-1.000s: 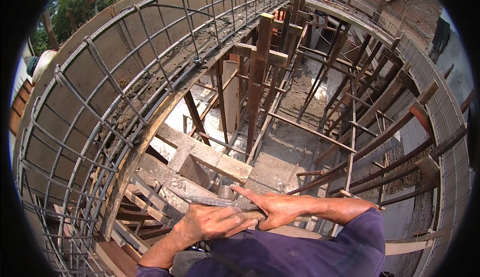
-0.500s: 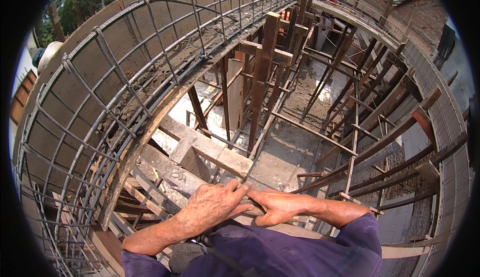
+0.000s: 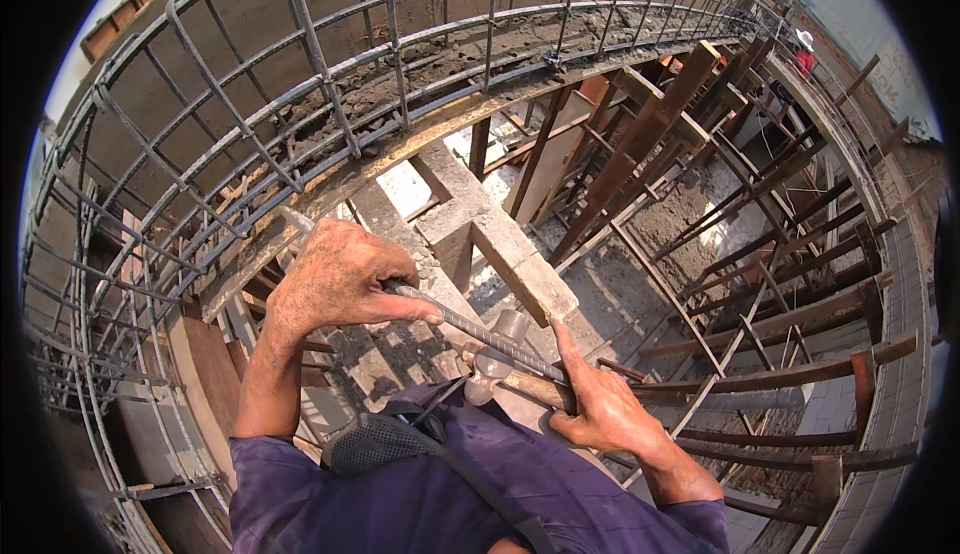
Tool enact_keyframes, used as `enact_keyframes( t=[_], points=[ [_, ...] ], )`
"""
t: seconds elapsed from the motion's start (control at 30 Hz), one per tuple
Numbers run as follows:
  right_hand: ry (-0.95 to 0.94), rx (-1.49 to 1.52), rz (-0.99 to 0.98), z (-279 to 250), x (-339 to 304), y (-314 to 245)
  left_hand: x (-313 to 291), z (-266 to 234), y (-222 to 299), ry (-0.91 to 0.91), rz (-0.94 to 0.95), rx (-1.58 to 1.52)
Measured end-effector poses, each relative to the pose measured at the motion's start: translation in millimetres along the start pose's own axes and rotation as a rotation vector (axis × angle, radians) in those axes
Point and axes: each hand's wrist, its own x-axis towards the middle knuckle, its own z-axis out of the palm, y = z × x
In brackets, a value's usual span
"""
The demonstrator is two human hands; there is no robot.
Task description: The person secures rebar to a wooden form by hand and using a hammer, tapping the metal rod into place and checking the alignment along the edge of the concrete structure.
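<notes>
My left hand [image 3: 335, 279] is closed around a ribbed steel rod [image 3: 465, 327]. One end of it, which looks flattened, shows beyond the knuckles; the other slants down to the right hand. My right hand [image 3: 608, 406] grips the wooden handle of a hammer [image 3: 491, 362], its index finger stretched out along the rod's far end. The metal hammer head lies under the rod, close in front of my purple shirt. Whether the right hand also bears on the rod is hard to make out.
A curved rebar cage [image 3: 255, 119] runs along the left and far side over rough, dark concrete [image 3: 365, 79]. Wooden posts [image 3: 650, 144] and braces stand in the deep space ahead. Below my hands are concrete beams [image 3: 520, 264]. Another person [image 3: 804, 52] in a white hat is far right.
My hands were close together at the centre; now they are apart, the left farther up and left. The rod and hammer have come into view. My view has turned left.
</notes>
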Motion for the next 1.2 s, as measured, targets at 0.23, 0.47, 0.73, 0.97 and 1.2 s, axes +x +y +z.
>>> enact_keyframes(
  t=[0.23, 0.47, 0.73, 0.97, 1.2],
  points=[
    [0.019, -0.126, 0.067, 4.9, -1.1, 6.1, -26.2, -13.0, -35.8, -0.022, -0.250, -0.112],
    [0.096, -0.276, -0.084, 11.6, 2.5, 2.3, -65.9, -14.5, -44.1, -0.041, -0.426, -0.095],
    [0.266, -0.187, 0.057, 29.5, 3.1, 0.0, -91.6, -35.6, -46.9, -0.085, -0.573, -0.061],
    [0.178, -0.087, 0.114, 25.0, 10.0, 6.4, -147.7, -43.0, -77.4, 0.116, -0.826, -0.345],
    [0.148, -0.139, 0.094, 24.7, 14.4, 8.2, -74.5, 20.4, -56.5, 0.164, -0.504, -0.876]
  ],
)
